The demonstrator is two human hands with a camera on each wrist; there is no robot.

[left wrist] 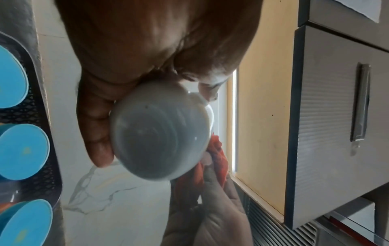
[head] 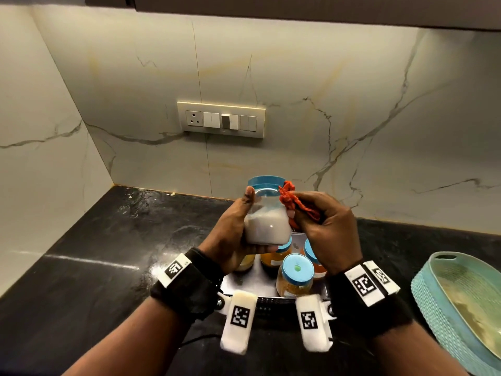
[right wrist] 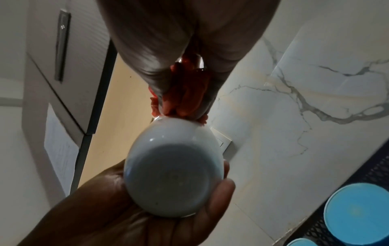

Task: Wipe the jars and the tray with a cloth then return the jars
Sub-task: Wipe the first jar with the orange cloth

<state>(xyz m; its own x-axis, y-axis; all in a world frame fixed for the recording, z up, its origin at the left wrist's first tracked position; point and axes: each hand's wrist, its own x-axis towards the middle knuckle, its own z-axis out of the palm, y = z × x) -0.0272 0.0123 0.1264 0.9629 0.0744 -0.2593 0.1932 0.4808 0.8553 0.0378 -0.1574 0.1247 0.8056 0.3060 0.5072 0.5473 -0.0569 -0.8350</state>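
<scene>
My left hand point(head: 235, 229) grips a clear jar of white powder point(head: 267, 223) with a blue lid, held up above the tray. Seen from below, the jar's round base point(left wrist: 160, 136) point(right wrist: 172, 176) fills both wrist views. My right hand point(head: 325, 226) holds a bunched orange cloth point(head: 291, 202) pressed against the jar's right side near the lid. The cloth point(right wrist: 185, 96) point(left wrist: 214, 159) shows between the fingers. Below the hands, a metal tray point(head: 252, 286) holds several blue-lidded jars point(head: 296, 275) of yellow and orange spice.
The tray stands on a black stone counter point(head: 103, 253) against a marble wall with a switch plate point(head: 221, 119). A teal woven basket point(head: 461, 302) sits at the right edge. Dark cabinets point(left wrist: 336, 116) hang overhead.
</scene>
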